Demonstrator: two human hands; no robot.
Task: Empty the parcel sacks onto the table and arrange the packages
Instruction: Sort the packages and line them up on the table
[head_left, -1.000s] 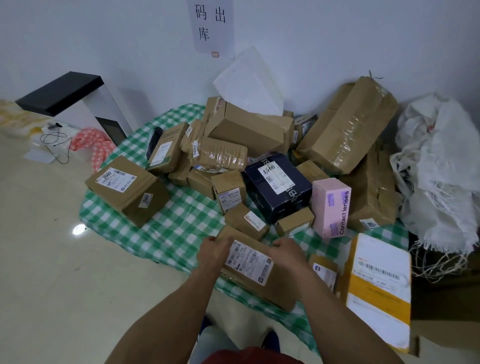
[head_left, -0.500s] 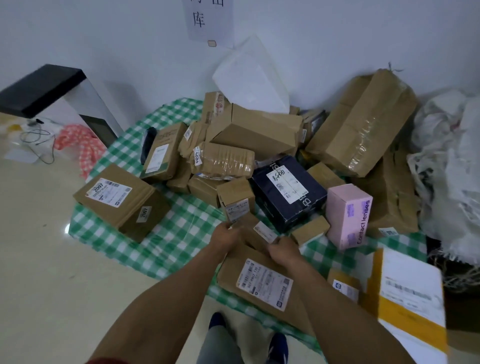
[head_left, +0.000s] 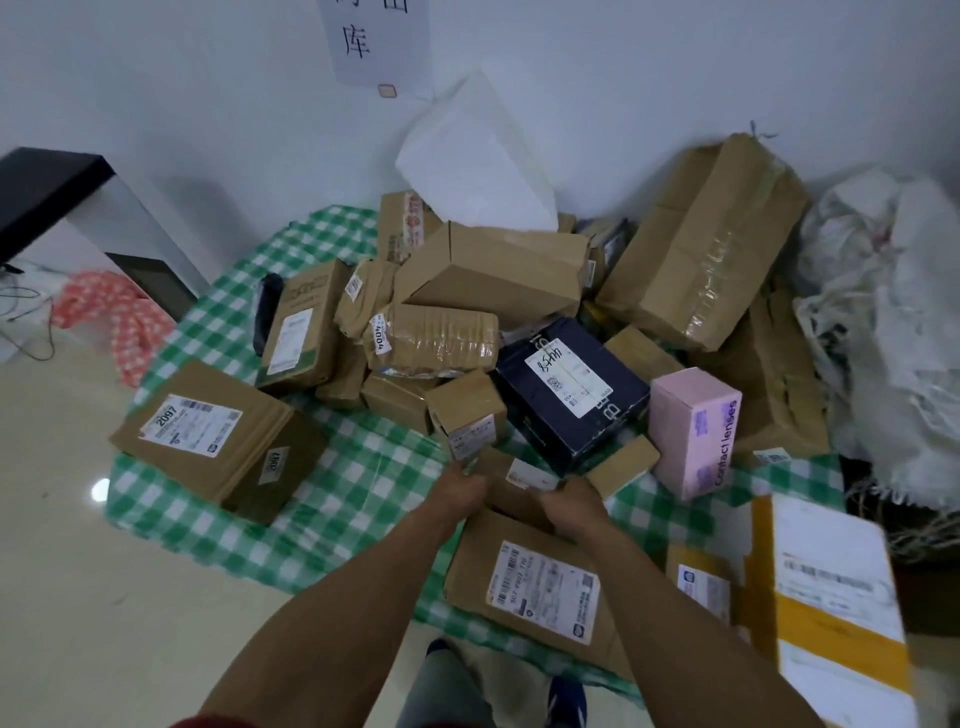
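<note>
A pile of parcels covers a table with a green checked cloth (head_left: 363, 467). My left hand (head_left: 462, 486) and my right hand (head_left: 571, 506) both grip a small brown box (head_left: 511, 475) with a white label, just behind a flat brown parcel (head_left: 540, 582) lying at the table's near edge. Behind the small box stand another small carton (head_left: 467, 415), a dark blue box (head_left: 571, 389) and a pink contact lens box (head_left: 696, 431). An emptied white sack (head_left: 893, 332) lies crumpled at the right.
A brown box marked 2097 (head_left: 208, 441) sits at the left edge. A large taped carton (head_left: 701, 244) leans on the wall at the back right. A yellow and white parcel (head_left: 831, 608) overhangs the near right corner. A black-topped stand (head_left: 62, 208) is on the left.
Both hands let go of the flat labelled parcel, left it at the near edge, and reached forward onto the small brown box behind it. The camera moved closer.
</note>
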